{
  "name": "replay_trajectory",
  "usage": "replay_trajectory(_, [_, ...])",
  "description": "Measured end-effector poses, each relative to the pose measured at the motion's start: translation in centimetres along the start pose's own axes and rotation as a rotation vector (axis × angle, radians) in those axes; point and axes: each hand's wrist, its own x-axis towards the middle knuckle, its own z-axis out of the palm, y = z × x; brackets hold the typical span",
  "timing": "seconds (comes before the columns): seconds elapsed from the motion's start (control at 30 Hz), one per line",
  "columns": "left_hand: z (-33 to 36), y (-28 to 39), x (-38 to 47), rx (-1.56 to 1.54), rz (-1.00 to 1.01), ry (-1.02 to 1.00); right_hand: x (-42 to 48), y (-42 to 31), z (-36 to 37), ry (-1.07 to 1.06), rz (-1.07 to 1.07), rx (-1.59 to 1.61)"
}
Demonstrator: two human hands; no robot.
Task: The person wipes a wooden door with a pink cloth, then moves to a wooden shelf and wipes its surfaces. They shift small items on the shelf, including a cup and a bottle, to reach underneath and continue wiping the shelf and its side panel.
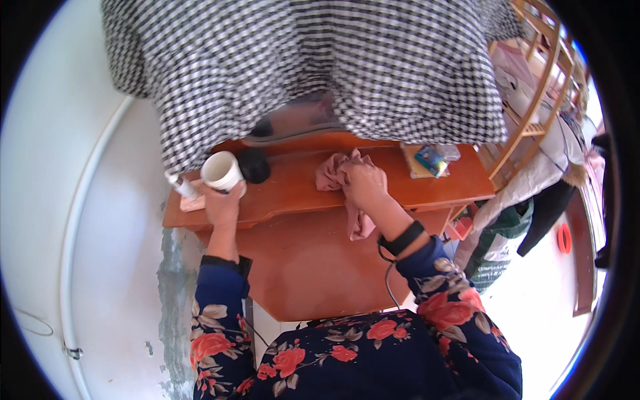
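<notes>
A white cup-like container [220, 169], its open mouth facing up, is in the grasp of my left hand [222, 205] near the left end of the wooden desk [295, 200]. Right beside it is a round black object [254, 165]. To its left, a white bottle or tube [184, 187] is at a small pink box or block [193, 202], partly behind my hand. My right hand [366, 181] grips a crumpled pink cloth [330, 172] on the desk top. The cloth's lower end hangs over the front edge.
A black-and-white checked cloth [250, 65] drapes over the back, partly covering a mirror-like surface [305, 117]. Small packets [431, 161] lie at the desk's right end. A wooden rack [542, 95] with clothes stands on the right; a white pipe [75, 225] runs along the left wall.
</notes>
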Motion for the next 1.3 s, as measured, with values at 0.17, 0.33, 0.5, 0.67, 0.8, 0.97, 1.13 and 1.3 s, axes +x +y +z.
replay_trajectory(0.17, [-0.7, 0.7, -1.5, -0.225, 0.049, -0.021, -1.7, -2.0, 0.6, -0.027, -0.372, -0.465])
replay_trajectory(0.33, [-0.8, 5.3, -4.8, -0.224, 0.219, -0.136, -6.0, 1.5, -0.8, -0.104, -0.619, 0.017])
replay_trajectory(0.5, [6.0, 11.2, -6.4, -0.601, 0.113, -0.489, -10.3, 7.1, -4.7, 0.065, -0.536, 0.264])
replay_trajectory(0.67, [13.6, 15.0, -8.1, -0.634, 0.137, -0.622, -14.3, 12.1, -7.3, 0.117, -0.358, 0.321])
replay_trajectory(0.8, [17.5, 15.9, -9.6, -0.564, 0.105, -0.587, -16.1, 15.0, -8.2, 0.102, -0.269, 0.351])
replay_trajectory(0.97, [18.9, 16.9, -11.3, -0.290, 0.112, -0.573, -16.8, 17.3, -8.6, 0.107, -0.236, 0.377])
replay_trajectory(1.13, [18.8, 18.6, -12.8, -0.214, 0.157, -0.590, -17.0, 18.4, -8.8, 0.086, -0.260, 0.401])
replay_trajectory(1.3, [20.1, 19.6, -13.3, -0.235, 0.163, -0.556, -16.9, 18.8, -9.3, 0.061, -0.291, 0.438])
